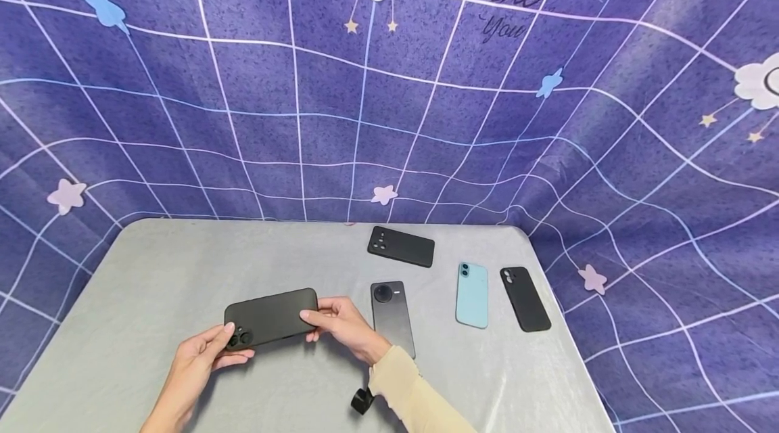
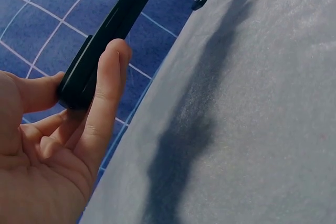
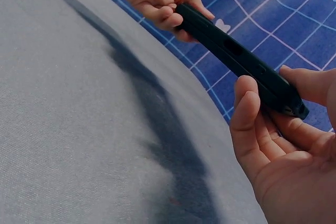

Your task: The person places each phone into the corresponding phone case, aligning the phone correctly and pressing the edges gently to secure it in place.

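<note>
Both hands hold a black phone case (image 1: 270,318) above the table, its back and camera corner facing up in the head view. Whether a phone sits inside it cannot be told. My left hand (image 1: 197,358) pinches the camera end, thumb on top and fingers below. At the other end, my right hand (image 1: 347,325) grips it between thumb and fingers. The left wrist view shows the case (image 2: 107,40) edge-on, with the left hand (image 2: 58,145) at its near end. In the right wrist view, side cutouts show along the case (image 3: 239,59), held by the right hand (image 3: 289,156).
A dark grey phone (image 1: 395,325) lies beside the right forearm, partly covered by it. Behind it is another black phone case (image 1: 402,247). Farther right lie a light blue phone (image 1: 472,301) and a black case (image 1: 527,301). A grey cloth covers the table (image 1: 292,392).
</note>
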Demonstrator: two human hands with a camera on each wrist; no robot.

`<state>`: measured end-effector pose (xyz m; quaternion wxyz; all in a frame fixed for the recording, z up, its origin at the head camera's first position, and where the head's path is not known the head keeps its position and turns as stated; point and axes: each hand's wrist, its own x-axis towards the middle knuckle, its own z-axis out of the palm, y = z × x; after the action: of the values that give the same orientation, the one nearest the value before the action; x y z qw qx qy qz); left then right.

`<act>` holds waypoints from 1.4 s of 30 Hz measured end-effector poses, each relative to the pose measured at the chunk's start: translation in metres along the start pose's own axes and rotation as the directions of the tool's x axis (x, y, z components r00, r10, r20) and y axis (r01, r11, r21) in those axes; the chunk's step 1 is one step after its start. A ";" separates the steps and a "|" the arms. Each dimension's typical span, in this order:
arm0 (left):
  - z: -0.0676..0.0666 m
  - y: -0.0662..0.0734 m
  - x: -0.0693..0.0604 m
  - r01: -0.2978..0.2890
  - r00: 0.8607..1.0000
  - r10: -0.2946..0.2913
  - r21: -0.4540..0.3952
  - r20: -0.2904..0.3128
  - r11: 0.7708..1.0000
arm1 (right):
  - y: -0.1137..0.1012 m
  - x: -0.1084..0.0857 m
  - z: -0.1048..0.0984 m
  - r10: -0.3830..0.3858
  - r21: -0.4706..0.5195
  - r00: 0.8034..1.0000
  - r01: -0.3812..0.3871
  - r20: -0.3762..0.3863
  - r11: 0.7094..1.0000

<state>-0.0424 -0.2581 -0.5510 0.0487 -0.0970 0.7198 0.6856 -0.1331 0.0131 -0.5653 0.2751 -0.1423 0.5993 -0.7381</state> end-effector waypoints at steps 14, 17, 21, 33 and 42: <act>-0.001 0.000 0.001 -0.007 1.000 0.007 -0.002 0.010 1.000 | 0.001 0.001 0.001 0.002 0.009 1.000 -0.002 -0.010 1.000; -0.001 0.000 0.001 -0.002 1.000 0.002 0.002 0.012 1.000 | 0.000 0.001 0.001 0.002 0.005 1.000 -0.002 -0.014 1.000; -0.001 0.000 0.002 -0.007 1.000 0.007 -0.004 0.022 1.000 | 0.000 0.000 0.001 0.002 0.005 1.000 -0.002 -0.017 1.000; 0.000 -0.004 0.004 0.035 0.998 -0.035 0.000 0.057 0.999 | 0.002 -0.001 -0.002 0.005 0.006 1.000 -0.005 -0.020 1.000; -0.003 -0.003 0.004 0.009 0.997 -0.008 -0.010 0.080 1.000 | 0.004 0.001 -0.001 0.003 0.012 1.000 -0.003 -0.013 1.000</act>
<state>-0.0457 -0.2611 -0.5551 0.0799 -0.0731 0.7133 0.6924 -0.1332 0.0127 -0.5691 0.2732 -0.1350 0.5968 -0.7423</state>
